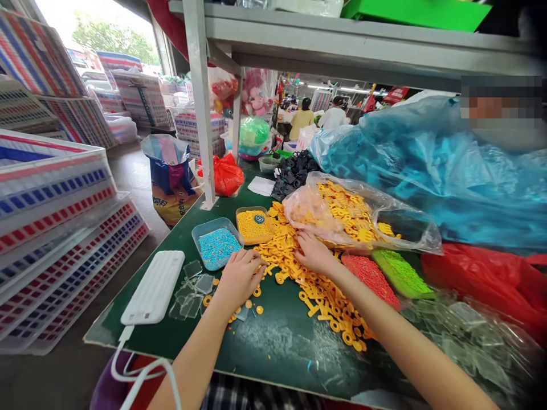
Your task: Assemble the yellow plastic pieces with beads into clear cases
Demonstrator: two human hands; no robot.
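My left hand (240,275) is over the near left edge of a heap of yellow plastic parts (280,246), with its fingers curled and their tips partly hidden. Close beyond it stand a tray of blue beads (219,246) and a tray of yellow beads (254,224). My right hand (314,252) reaches into the same heap beside a clear bag (314,208) of yellow parts; its fingertips are among the pieces. Whether either hand grips a piece cannot be made out. Several small clear plastic plates (192,290) lie left of my left hand.
A white power bank (154,287) with a cable lies on the green table (273,353). Right of my arm are red beads (371,279), green beads (402,273) and clear plates (478,341). A shelf post (199,102) rises at the back left. Stacked baskets (55,228) flank the table.
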